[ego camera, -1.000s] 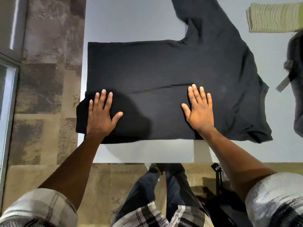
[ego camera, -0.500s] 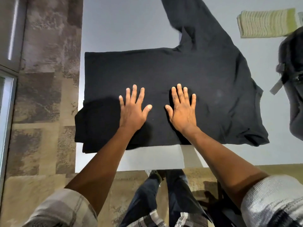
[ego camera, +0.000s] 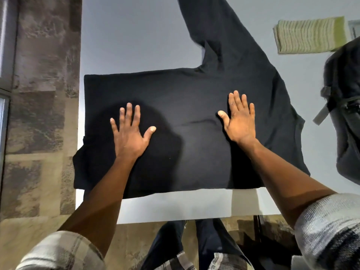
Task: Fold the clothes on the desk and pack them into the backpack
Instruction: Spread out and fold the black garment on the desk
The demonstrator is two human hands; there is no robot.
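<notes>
My hands spread apart since half second ago, when they sat side by side at shirt centre. Left hand [ego camera: 129, 136] now flat, fingers splayed wide, pressing black shirt [ego camera: 187, 98] near its left fold. Right hand [ego camera: 240, 121] flat, fingers closer together, pressing toward collar side. Shirt lies on grey desk [ego camera: 136, 36], one sleeve stretched away. Backpack [ego camera: 346, 114] at right edge; folded green cloth [ego camera: 307, 37] beyond it.

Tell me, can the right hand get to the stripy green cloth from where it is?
Probably yes. The right hand lies flat on the black shirt, holding nothing, and only bare desk and shirt lie between it and the folded green cloth. It looks like a long stretch, though.
</notes>
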